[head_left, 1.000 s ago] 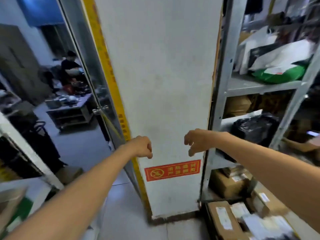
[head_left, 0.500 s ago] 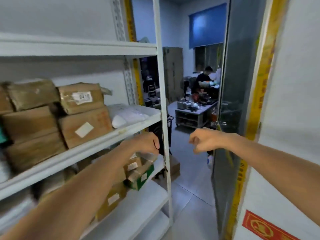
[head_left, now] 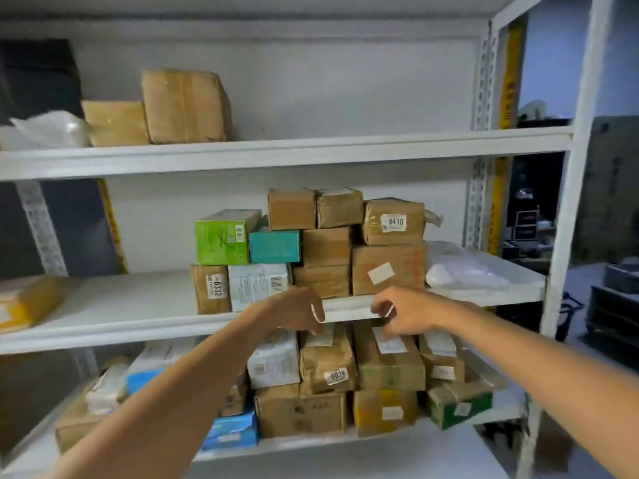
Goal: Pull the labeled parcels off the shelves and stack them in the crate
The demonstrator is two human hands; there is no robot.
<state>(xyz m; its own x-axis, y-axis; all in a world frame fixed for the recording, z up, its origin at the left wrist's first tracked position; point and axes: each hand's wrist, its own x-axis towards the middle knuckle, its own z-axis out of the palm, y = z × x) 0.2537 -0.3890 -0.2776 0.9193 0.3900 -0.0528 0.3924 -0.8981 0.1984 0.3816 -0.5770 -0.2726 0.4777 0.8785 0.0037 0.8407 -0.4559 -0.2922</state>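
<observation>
Left hand [head_left: 304, 307] and right hand [head_left: 403, 316], loosely curled, empty, near taped cardboard parcels [head_left: 326, 366] (stiff, probably light): grip opposite sides.

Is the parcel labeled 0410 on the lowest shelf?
No, the parcel labeled 0410 sits atop a brown box on the middle shelf.

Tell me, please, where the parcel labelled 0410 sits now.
In the head view, the 0410 parcel tops the stack's right end on the middle shelf, resting on a larger brown box, left of a white bag.
</observation>
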